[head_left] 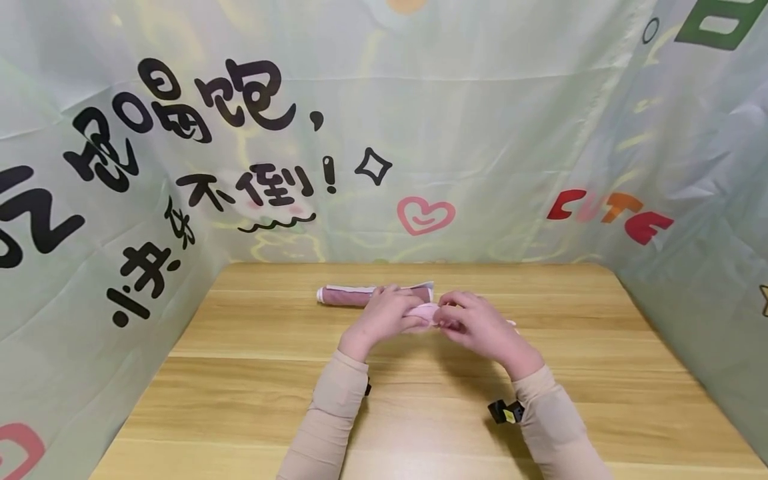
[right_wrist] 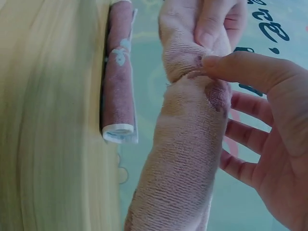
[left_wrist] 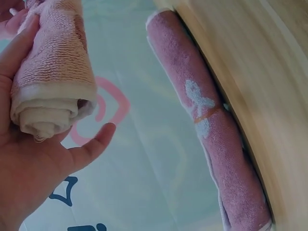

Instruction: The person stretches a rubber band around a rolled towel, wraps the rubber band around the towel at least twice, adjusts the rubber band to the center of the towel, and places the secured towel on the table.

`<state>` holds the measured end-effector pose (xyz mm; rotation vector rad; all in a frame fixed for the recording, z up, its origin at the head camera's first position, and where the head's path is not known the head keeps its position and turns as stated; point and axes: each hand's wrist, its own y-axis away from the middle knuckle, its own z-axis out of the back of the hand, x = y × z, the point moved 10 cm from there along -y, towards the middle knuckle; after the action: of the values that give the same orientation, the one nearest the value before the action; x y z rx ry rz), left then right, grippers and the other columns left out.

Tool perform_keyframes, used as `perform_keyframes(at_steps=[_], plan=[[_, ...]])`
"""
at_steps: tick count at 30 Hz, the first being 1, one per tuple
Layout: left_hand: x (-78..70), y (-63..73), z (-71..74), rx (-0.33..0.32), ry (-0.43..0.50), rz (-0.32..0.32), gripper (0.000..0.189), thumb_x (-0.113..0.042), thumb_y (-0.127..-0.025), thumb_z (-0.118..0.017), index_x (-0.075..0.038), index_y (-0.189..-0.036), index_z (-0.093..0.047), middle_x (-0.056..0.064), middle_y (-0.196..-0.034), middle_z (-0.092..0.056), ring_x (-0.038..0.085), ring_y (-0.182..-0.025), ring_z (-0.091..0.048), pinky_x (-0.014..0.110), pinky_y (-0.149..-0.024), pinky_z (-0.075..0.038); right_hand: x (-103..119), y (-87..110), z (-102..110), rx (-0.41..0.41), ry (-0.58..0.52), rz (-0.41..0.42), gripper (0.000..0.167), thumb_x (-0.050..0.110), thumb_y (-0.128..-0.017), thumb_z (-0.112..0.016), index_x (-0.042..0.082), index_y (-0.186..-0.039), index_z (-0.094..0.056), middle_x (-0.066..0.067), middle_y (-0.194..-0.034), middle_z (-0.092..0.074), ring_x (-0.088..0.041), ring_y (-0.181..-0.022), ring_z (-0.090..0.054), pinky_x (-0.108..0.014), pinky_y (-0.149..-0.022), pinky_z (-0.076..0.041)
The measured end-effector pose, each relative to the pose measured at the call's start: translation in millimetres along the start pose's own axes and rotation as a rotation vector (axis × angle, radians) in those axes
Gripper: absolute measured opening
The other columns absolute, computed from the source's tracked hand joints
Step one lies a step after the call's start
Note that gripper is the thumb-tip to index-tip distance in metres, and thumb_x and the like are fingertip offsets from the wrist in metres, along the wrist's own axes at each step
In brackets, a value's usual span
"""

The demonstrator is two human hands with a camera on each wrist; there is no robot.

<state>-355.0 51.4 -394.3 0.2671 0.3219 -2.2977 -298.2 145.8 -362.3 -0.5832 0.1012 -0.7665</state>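
Both hands hold a light pink rolled towel above the table. My left hand grips one end, where the coiled white hem shows in the left wrist view, with one finger stretched away from the roll. My right hand pinches the towel near its middle with the thumb, its other fingers behind the roll. In the right wrist view the light pink towel is creased where the hands meet. Just behind them a darker mauve rolled towel with a pale blue motif lies on the table.
The wooden table carries the mauve roll near its back edge. Printed cloth with lettering and hearts hangs behind and at both sides. A small black device is strapped at the right wrist.
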Motion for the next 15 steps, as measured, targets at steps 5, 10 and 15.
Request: perform_keyframes(at_steps=[5, 10, 15], plan=[[-1.2, 0.2, 3.9, -0.049, -0.029, -0.037, 0.027, -0.048, -0.089, -0.063, -0.023, -0.098, -0.069, -0.008, -0.113, -0.070, 0.014, -0.096, -0.050, 0.044, -0.095, -0.040, 1.4, 0.8, -3.5, -0.021, 0.050, 0.021, 0.020, 0.013, -0.075, -0.081, 0.019, -0.090, -0.068, -0.001, -0.102, -0.063, -0.019, -0.087, -0.059, -0.039, -0.074, -0.050], [-0.6, 1.3, 7.7, -0.098, -0.012, -0.057, 0.024, -0.046, -0.089, -0.064, -0.023, -0.094, -0.068, -0.010, -0.101, -0.071, 0.013, -0.093, -0.050, 0.041, -0.091, -0.040, 1.0, 0.9, -5.1, -0.033, 0.047, 0.029, 0.024, 0.013, -0.073, -0.083, 0.017, -0.091, -0.067, -0.002, -0.103, -0.064, -0.019, -0.088, -0.060, -0.039, -0.075, -0.051], [-2.3, 1.3, 10.8, -0.115, 0.012, -0.086, 0.020, -0.042, -0.091, -0.063, -0.025, -0.100, -0.069, -0.012, -0.104, -0.072, 0.013, -0.092, -0.051, 0.040, -0.090, -0.040, -0.8, 1.5, -2.4, -0.067, 0.027, 0.026, 0.027, 0.015, -0.072, -0.085, 0.015, -0.092, -0.067, -0.002, -0.103, -0.066, -0.018, -0.087, -0.061, -0.037, -0.077, -0.053]])
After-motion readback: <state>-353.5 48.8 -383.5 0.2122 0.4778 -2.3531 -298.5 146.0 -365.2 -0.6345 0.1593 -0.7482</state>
